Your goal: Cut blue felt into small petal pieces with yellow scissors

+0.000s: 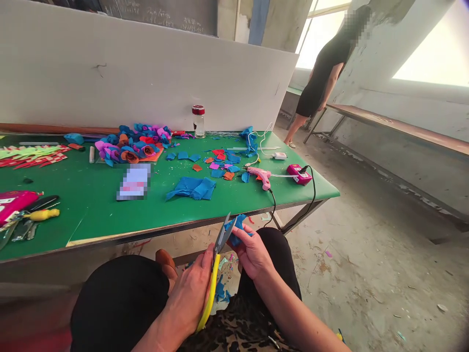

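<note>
My left hand (192, 288) is closed around yellow-handled snips (216, 266), whose open blades point up toward a small blue felt piece (236, 227). My right hand (252, 254) pinches that blue piece just right of the blades. Both hands hover over my lap, below the front edge of the green table (110, 215). Blue scraps (221, 291) lie on the floor between my knees.
On the table lie a folded blue felt stack (192, 188), scattered coloured scraps (220, 164), finished felt flowers (134, 144), a pink glue gun (261, 175) with cable, a glass jar (199, 121), and tools (32, 215) at left. A person (322, 73) leans on a bench at back right.
</note>
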`<state>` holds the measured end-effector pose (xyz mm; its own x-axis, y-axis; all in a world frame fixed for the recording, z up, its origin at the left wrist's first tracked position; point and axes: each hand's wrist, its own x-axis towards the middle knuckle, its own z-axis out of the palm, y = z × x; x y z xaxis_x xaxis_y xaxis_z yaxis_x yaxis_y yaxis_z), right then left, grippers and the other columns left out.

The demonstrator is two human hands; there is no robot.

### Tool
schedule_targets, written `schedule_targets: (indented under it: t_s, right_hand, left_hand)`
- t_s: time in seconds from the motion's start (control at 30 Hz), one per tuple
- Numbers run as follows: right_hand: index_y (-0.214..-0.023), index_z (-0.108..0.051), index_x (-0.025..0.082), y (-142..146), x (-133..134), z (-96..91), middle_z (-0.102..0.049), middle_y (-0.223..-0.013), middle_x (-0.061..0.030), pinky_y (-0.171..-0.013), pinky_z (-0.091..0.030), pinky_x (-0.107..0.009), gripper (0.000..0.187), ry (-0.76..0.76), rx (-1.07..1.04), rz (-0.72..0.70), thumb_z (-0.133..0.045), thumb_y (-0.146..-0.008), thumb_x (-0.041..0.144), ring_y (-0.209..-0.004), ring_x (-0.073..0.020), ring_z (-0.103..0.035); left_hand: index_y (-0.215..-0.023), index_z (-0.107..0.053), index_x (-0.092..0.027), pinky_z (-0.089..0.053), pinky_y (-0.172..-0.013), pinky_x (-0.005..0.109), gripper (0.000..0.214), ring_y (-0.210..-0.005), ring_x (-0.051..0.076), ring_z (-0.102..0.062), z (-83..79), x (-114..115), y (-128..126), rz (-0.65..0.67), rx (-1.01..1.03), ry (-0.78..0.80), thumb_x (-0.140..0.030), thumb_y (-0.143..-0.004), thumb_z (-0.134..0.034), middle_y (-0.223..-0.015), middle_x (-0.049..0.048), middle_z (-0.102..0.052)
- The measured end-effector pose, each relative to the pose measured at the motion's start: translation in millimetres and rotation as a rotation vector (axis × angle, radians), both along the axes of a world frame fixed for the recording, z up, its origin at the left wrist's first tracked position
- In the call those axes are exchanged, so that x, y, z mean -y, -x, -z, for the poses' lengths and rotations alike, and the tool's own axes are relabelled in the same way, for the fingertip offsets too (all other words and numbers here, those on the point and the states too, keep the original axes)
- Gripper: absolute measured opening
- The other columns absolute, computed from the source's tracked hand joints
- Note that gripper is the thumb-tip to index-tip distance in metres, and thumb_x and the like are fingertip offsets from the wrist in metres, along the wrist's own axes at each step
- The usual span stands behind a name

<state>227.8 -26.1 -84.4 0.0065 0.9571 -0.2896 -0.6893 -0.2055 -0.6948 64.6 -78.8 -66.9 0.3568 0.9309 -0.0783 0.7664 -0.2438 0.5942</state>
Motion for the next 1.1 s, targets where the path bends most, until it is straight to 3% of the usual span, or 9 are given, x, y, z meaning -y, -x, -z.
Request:
schedule_targets:
  t_s: [0.3, 0.57, 0.77, 0.9, 1.1]
  right_hand:
    - [-0.077, -0.072, 0.016, -2, 2, 0.5, -0.073, -0.079, -0.0013, -0.073, -0.054, -0.026, 0.031, 0.018, -0.003, -0.019, -0.090, -0.057, 0.029, -0.069, -0.0124, -0.063]
    - [-0.078, -0.072, 0.017, -2, 3, -0.7, -0.072, -0.078, -0.0003, -0.073, -0.054, -0.026, 0.030, 0.010, -0.020, -0.022, -0.090, -0.057, 0.027, -0.069, -0.0117, -0.062]
    - [-0.077, -0.071, 0.017, -2, 3, -0.9, -0.072, -0.077, 0.0001, -0.073, -0.054, -0.026, 0.031, 0.017, -0.011, -0.044, -0.091, -0.056, 0.029, -0.069, -0.0120, -0.063]
    - [-0.076, -0.071, 0.017, -3, 3, -0.6, -0.071, -0.076, 0.0008, -0.072, -0.054, -0.025, 0.031, 0.015, -0.012, -0.056, -0.092, -0.056, 0.029, -0.068, -0.0111, -0.062]
    - [-0.079, -0.072, 0.016, -12, 0, 2.6, -0.073, -0.077, -0.0013, -0.073, -0.055, -0.027, 0.033, 0.017, 0.036, -0.123, -0.092, -0.056, 0.030, -0.069, -0.0127, -0.065]
  left_hand:
    - [-0.152, -0.019, -0.027, -0.049, -0.095, 0.040, 0.077, -0.113, 0.027, -0.065, 10.1, 0, 2, 0.044, 0.081, 0.043, -0.013, -0.082, -0.047, -0.140, 0.0152, -0.055]
    - [-0.148, -0.028, -0.026, -0.049, -0.095, 0.036, 0.070, -0.109, 0.024, -0.066, 3.1, 0, 0, 0.040, 0.122, 0.052, -0.011, -0.082, -0.047, -0.128, 0.0129, -0.062]
    - [-0.139, -0.040, -0.024, -0.051, -0.086, 0.033, 0.052, -0.093, 0.023, -0.068, 10.1, 1, 2, 0.031, 0.102, 0.023, -0.016, -0.088, -0.046, -0.095, 0.0069, -0.068]
    - [-0.139, -0.039, -0.023, -0.053, -0.080, 0.032, 0.049, -0.076, 0.019, -0.066, 14.7, 1, 2, 0.041, 0.103, 0.000, -0.017, -0.091, -0.042, -0.091, 0.0055, -0.065]
    - [-0.139, -0.040, -0.024, -0.053, -0.080, 0.029, 0.052, -0.077, 0.018, -0.067, 17.6, 5, 7, 0.046, 0.105, 0.007, -0.013, -0.089, -0.040, -0.089, 0.0053, -0.066]
